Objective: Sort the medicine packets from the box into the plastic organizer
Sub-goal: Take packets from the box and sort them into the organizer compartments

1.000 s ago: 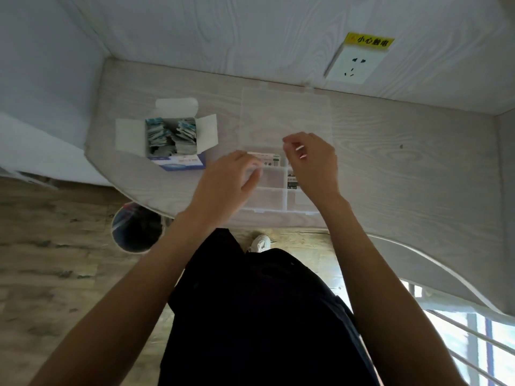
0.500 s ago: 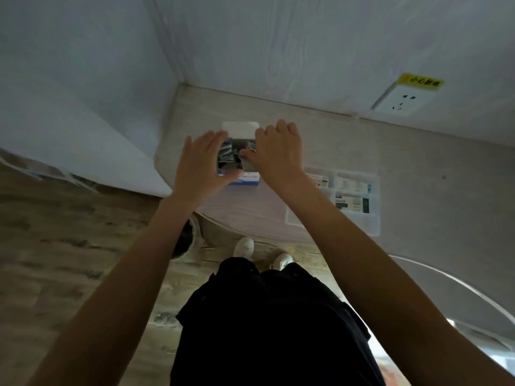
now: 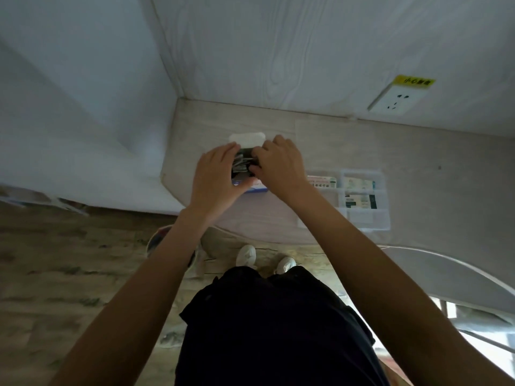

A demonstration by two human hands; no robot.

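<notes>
Woodgrain surface [image 3: 434,151] meets pale walls; a socket [image 3: 395,100] sits at two o'clock. Both hands cover the box [image 3: 255,188] of medicine packets [image 3: 242,164]: left hand [image 3: 220,174] cupped around it, right hand [image 3: 278,162] fingers curled in, grip unclear. The plastic organizer [image 3: 383,201] lies at three o'clock.

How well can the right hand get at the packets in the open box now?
Probably yes: the right hand is already at the open box, fingers on the packets. The left hand holds the other side, not blocking.
</notes>
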